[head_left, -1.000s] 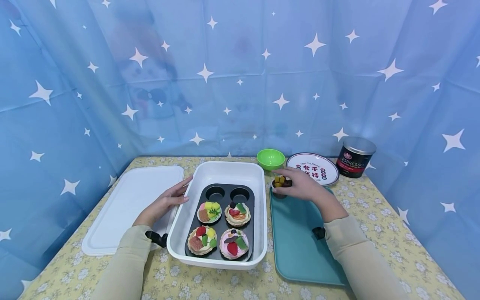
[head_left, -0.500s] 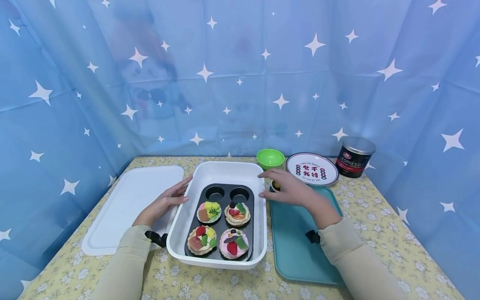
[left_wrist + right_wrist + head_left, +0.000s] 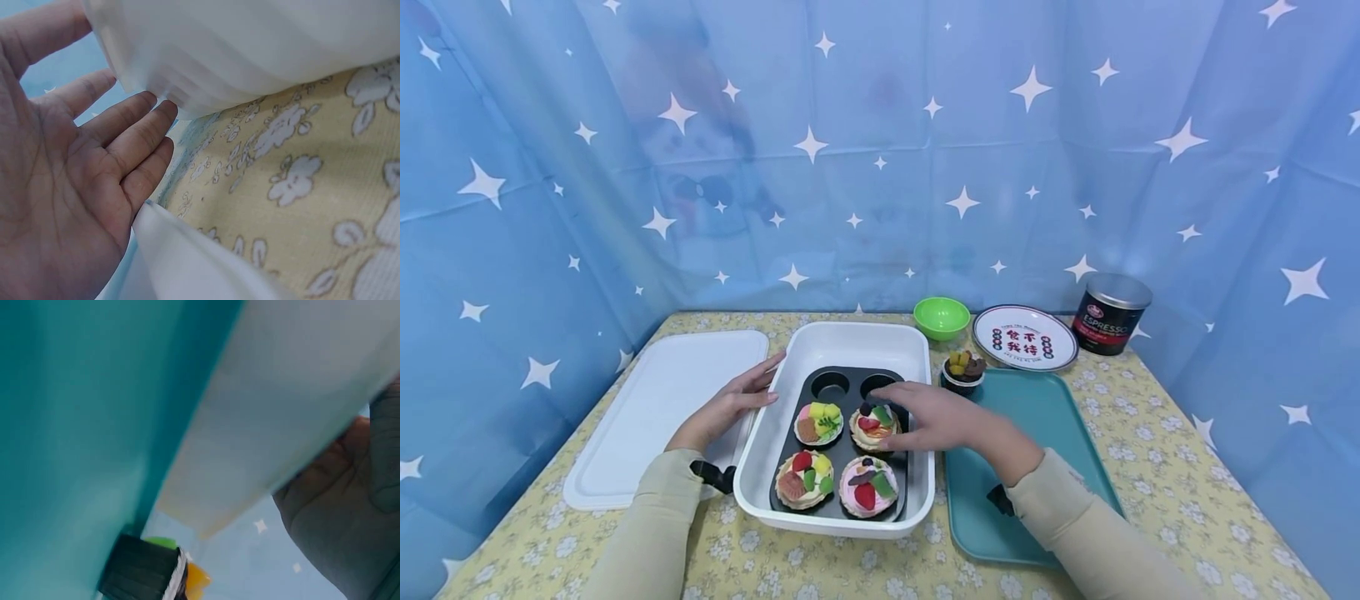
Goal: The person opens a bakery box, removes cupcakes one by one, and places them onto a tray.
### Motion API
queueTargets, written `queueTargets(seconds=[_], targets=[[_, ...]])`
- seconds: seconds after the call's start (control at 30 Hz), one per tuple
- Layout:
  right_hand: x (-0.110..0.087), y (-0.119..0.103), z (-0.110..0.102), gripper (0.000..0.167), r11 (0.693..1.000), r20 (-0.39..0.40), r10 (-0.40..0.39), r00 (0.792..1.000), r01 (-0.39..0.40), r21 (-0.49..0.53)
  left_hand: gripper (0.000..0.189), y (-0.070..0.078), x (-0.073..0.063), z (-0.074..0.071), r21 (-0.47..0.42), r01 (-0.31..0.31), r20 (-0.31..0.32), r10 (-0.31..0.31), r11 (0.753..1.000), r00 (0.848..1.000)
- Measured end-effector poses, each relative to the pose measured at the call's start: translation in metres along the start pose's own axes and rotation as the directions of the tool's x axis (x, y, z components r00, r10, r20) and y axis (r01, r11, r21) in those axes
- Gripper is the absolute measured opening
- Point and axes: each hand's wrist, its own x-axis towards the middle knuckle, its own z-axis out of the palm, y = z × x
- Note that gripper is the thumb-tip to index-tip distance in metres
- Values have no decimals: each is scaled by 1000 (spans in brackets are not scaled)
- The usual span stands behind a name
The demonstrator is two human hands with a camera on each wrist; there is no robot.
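Observation:
In the head view a white rectangular bin (image 3: 835, 525) holds a black muffin pan (image 3: 841, 437). Several fruit-topped tarts fill its nearer cups; the far left cup is bare and the far right one is partly covered by fingers. Over the bin's right wall reaches my right hand (image 3: 943, 417), thumb and fingers spread about a tart (image 3: 868, 429) with berries and a green leaf; contact cannot be told. My left hand (image 3: 733, 404) rests with extended fingers against the bin's left side; the left wrist view shows its palm (image 3: 75, 181) facing the wall.
A chocolate cupcake (image 3: 962, 373) stands at the far left corner of a teal tray (image 3: 1000, 533). Behind are a green bowl (image 3: 942, 317), an oval plate (image 3: 1024, 337) and an espresso tin (image 3: 1111, 315). A white lid (image 3: 655, 417) lies left.
My right hand has left the chocolate cupcake at the tray's far corner and moved left and nearer, over the bin. The cupcake now shows uncovered. My left hand stays put.

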Motion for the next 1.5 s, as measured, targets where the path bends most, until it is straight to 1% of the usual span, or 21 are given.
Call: queueTargets(seconds=[0.1, 0.2, 0.33, 0.47, 0.67, 0.83, 1.07, 1.27, 1.5], targets=[[1, -3, 4, 76, 999, 13, 7, 1000, -7, -39, 75, 1, 0, 1, 3, 7, -8, -7, 1000, 1000], [1, -6, 5, 76, 997, 23, 31, 999, -29, -71, 75, 1, 0, 1, -1, 15, -8, -15, 1000, 1000], [1, -10, 6, 76, 994, 31, 57, 998, -54, -91, 76, -1, 1, 0, -1, 2, 5, -2, 1000, 1000], [2, -11, 6, 74, 992, 25, 75, 997, -72, -101, 76, -2, 1, -1, 10, -19, 15, 19, 1000, 1000], [1, -12, 6, 72, 992, 21, 87, 996, -85, -98, 76, -1, 1, -1, 14, -27, 20, 27, 1000, 999], [1, -13, 7, 70, 991, 17, 88, 996, -86, -98, 76, -2, 1, -1, 7, -23, 19, 23, 1000, 1000], [1, -13, 8, 68, 990, 8, 87, 996, -85, -111, 75, 1, 0, 1, 2, -3, -4, 3, 1000, 1000], [2, -13, 8, 67, 992, 0, 65, 998, -64, -104, 75, 0, 0, 0, 7, -14, 3, 14, 1000, 1000], [1, -13, 7, 65, 993, -28, -23, 999, 19, -117, 75, -1, 0, 0, 8, -34, 21, 34, 999, 999]])
